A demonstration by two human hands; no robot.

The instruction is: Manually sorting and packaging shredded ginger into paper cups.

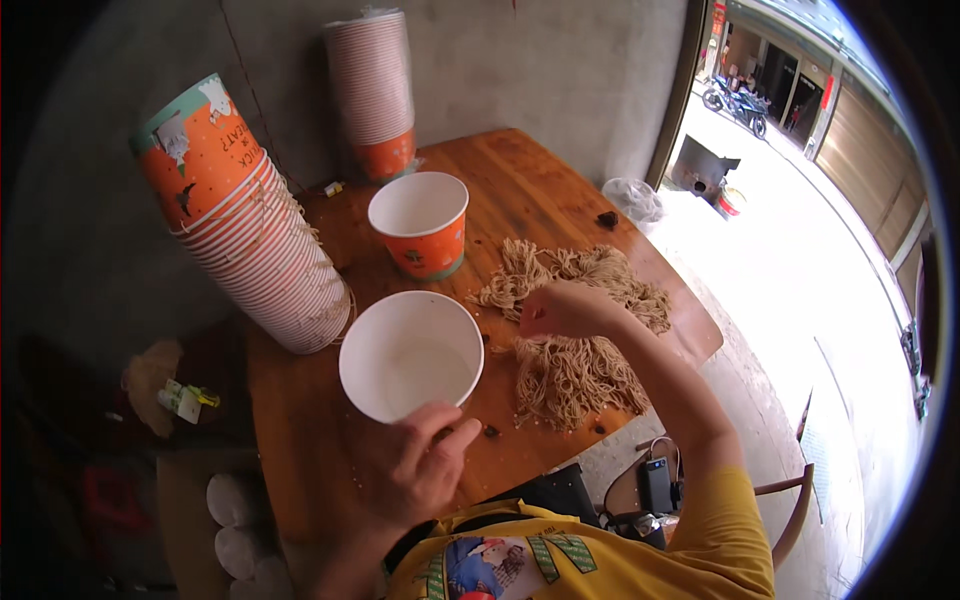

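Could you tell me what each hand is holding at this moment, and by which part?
The left hand grips the near rim of the empty white paper bowl. The right hand pinches a tuft of the dried noodles from above.

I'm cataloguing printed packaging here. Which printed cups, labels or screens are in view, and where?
Tilted cup stack: table's left; orange and teal print, white sides.
Upright cup stack: by the wall; orange, wrapped.
Printed cup: table middle; orange, white inside.
Phone: below table edge; dark, small lit screen.

White-lined orange paper cups (421, 226), tan noodles (575, 330), reddish-brown wooden table (520, 180), yellow shirt (640, 550).
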